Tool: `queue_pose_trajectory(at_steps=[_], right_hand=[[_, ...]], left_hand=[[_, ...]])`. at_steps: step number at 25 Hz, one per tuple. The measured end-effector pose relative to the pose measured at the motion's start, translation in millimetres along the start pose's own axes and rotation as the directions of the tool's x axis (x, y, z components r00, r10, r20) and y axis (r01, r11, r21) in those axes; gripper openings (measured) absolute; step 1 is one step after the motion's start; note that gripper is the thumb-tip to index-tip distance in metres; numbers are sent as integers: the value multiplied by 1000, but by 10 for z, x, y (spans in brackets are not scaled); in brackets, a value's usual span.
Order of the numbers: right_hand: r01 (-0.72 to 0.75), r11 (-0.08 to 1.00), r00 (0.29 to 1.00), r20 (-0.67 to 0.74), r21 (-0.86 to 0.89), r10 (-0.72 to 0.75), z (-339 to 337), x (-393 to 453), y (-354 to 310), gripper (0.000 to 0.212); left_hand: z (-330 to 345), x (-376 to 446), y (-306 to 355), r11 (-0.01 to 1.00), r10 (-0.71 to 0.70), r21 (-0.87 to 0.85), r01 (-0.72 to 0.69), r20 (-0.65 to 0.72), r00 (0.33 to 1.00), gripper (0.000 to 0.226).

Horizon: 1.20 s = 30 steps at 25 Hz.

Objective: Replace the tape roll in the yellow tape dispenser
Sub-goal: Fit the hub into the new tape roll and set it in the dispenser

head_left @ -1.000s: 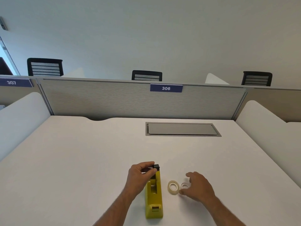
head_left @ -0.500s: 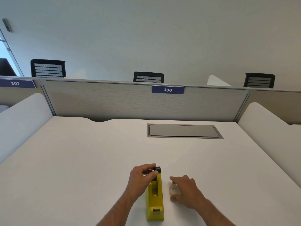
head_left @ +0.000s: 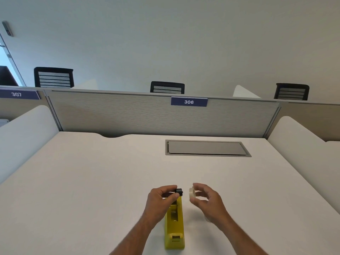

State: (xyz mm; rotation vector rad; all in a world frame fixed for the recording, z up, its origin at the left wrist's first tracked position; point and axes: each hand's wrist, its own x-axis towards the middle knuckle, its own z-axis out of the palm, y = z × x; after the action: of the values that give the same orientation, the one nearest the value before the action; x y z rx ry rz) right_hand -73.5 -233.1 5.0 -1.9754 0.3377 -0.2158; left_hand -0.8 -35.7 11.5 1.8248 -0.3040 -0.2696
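Observation:
The yellow tape dispenser (head_left: 174, 229) lies lengthwise on the white desk near its front edge, its roll bay empty. My left hand (head_left: 160, 199) pinches a small black spool core (head_left: 178, 191) above the dispenser's far end. My right hand (head_left: 207, 201) holds a pale tape roll (head_left: 192, 194) on edge, just right of the core and apart from it. A second, emptier ring is mostly hidden under my right wrist (head_left: 207, 219).
A grey cable hatch (head_left: 207, 148) is set into the desk (head_left: 92, 181) at the back right. A fabric partition (head_left: 128, 115) with a "306" label closes the far side. White rounded side screens (head_left: 301, 140) flank the desk.
My right hand picked the tape roll up off the desk and raised it toward the black core. My left hand lifted the core slightly above the dispenser.

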Motion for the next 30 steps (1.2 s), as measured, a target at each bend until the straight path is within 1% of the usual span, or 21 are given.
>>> queue_pose_trajectory(at_steps=[3, 6, 13, 17, 21, 23, 26, 28, 30], right_hand=[[-26, 980, 1000, 19, 197, 23, 29, 7, -92, 40], [-34, 953, 999, 48, 301, 20, 79, 6, -129, 42], [-6, 947, 995, 94, 322, -26, 129, 15, -195, 42], [4, 934, 990, 128, 358, -54, 145, 14, -219, 43], [-12, 917, 989, 141, 399, -48, 141, 31, -242, 45], [-56, 866, 992, 123, 497, -6, 123, 41, -252, 44], [-182, 735, 983, 137, 654, 122, 81, 60, -283, 42], [-248, 675, 969, 172, 694, 179, 57, 60, -296, 39], [-286, 651, 958, 189, 703, 217, 47, 51, -306, 39]], left_hand=[[26, -2, 28, 1000, 5, -10, -5, 4, 1000, 25], [45, -6, 57, 999, 17, -29, -17, 19, 1000, 25], [46, -17, 70, 999, 29, -34, -28, 32, 999, 26], [34, -19, 92, 997, 59, -52, -57, 48, 997, 32], [32, 0, 77, 995, 61, -79, -58, 42, 997, 27], [16, 14, 58, 993, 40, -116, -37, 25, 999, 25], [-20, 41, 35, 985, 8, -171, -8, -2, 1000, 24], [-39, 49, 26, 983, -2, -182, -1, -12, 1000, 24], [-38, 46, 18, 982, -6, -188, 4, -10, 1000, 24]])
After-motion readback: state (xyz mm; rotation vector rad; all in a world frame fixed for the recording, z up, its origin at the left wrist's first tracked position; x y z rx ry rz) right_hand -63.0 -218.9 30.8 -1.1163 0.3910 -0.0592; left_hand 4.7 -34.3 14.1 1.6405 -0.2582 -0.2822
